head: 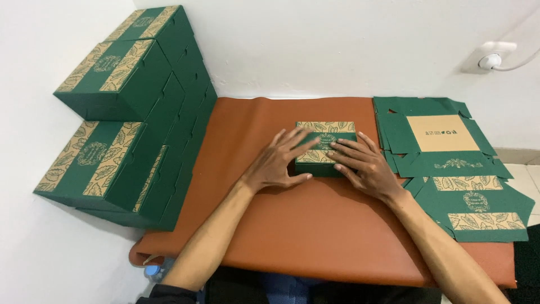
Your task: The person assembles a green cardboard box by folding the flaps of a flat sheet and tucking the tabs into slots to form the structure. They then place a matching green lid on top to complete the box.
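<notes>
Green box (325,147), frame centre: long axis left-right; left hand (279,163) and right hand (361,163) flat, fingers spread, flanking it (equally near).

Closed box (325,147): centre of mat, rectangular, green with tan leaf bands. Box stack (126,112): left, against the wall, same colours. Flat blanks (450,163): right, unfolded, green with a tan panel.
</notes>
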